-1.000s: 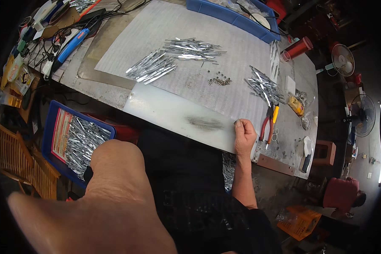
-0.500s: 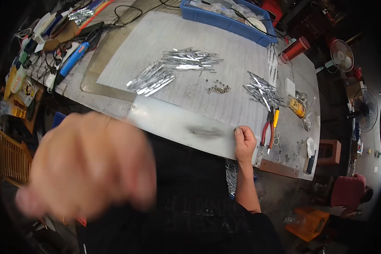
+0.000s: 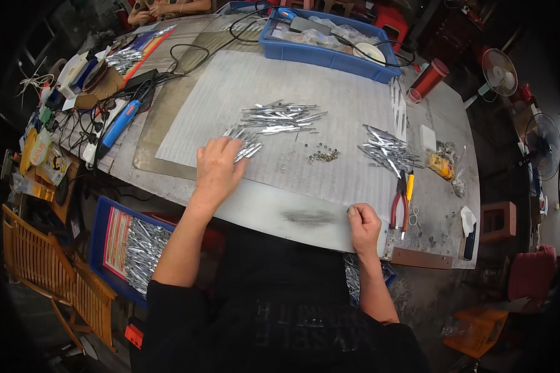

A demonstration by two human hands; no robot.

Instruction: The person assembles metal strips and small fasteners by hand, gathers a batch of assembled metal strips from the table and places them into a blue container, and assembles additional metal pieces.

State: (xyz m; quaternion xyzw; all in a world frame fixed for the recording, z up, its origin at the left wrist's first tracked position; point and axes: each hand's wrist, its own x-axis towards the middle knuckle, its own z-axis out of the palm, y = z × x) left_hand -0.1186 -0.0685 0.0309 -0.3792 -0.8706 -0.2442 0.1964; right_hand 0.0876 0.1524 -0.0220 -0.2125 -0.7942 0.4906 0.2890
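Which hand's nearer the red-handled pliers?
Right. The right hand is just left of the pliers; the left hand is farther off, at a pile of metal strips.

Metal strips [image 3: 250, 148]: thin, bright silver, loose pile at about 11 o'clock from view centre. Lying down, overlapping, mostly running 8-to-2; 8 o'clock ends covered, count unclear.

White board [image 3: 261, 204]: long, pale, smooth, lying flat at 6 o'clock, just beside the strips. Long axis between 9-to-3 and 10-to-4. Stained dark grey just 3 o'clock of its middle; partly covered near its 3 o'clock end.
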